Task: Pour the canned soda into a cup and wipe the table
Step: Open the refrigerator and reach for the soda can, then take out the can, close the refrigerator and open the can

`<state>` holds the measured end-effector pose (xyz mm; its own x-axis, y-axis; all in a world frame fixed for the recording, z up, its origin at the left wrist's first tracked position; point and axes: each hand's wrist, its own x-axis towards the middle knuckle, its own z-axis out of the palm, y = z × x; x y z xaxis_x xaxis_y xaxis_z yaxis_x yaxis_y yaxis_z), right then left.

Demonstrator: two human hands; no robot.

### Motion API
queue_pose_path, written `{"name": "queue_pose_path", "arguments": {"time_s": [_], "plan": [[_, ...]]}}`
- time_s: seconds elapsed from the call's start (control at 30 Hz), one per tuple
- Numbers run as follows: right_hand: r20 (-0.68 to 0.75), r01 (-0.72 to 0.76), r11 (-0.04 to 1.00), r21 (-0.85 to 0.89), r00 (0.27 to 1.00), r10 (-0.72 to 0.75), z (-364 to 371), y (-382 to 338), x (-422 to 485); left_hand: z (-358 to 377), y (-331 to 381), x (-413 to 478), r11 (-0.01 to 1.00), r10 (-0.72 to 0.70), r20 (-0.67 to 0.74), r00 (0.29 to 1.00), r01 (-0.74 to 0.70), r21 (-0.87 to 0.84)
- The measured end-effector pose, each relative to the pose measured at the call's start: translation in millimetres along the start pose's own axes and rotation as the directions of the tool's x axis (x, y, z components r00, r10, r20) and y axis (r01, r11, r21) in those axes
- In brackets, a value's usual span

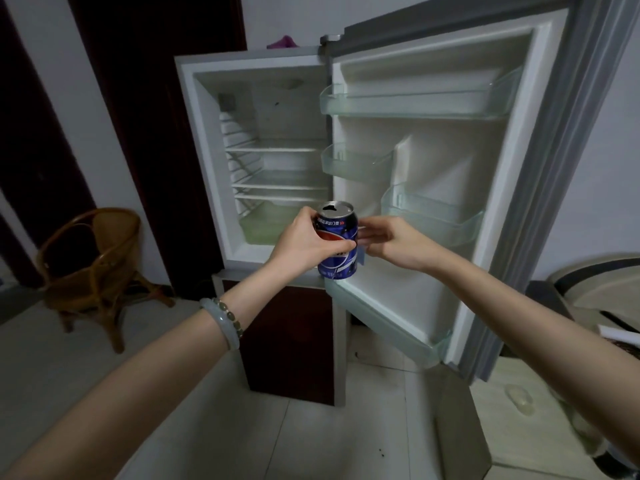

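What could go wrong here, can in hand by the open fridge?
1. The can looks already opened on top; tilting it in the grip of the left hand could spill soda.
2. The fridge door stands wide open beside the right hand; turning away might bump it or leave it open.

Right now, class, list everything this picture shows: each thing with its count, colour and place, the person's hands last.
Soda can: one, blue, upright before the open fridge.
Fridge: one, silver, white inside, upper door open.
Door bins: four, clear greenish, on the inner door.
Wicker chair: one, brown, on the floor at left.
Purple object: one, on the fridge top.
Bracelets: two, pale green, left wrist.
Left hand: one, grips the can.
Right hand: one, fingers by the can's right side.
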<state>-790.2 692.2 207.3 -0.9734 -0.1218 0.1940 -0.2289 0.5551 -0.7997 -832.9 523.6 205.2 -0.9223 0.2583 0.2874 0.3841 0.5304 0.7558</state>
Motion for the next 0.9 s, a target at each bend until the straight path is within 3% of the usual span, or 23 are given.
{"name": "queue_pose_path", "arguments": {"time_s": [0.4,0.9], "plan": [[0.047,-0.001,0.997,0.071,0.999,-0.003,52,-31,-18,-44,-27,-43,0.998,-0.024,-0.02,1.0,0.025,0.061],[0.098,0.083,0.994,0.068,0.991,-0.089,71,-20,-59,-33,-25,-100,0.993,-0.098,-0.073,0.993,0.102,0.054]]}}
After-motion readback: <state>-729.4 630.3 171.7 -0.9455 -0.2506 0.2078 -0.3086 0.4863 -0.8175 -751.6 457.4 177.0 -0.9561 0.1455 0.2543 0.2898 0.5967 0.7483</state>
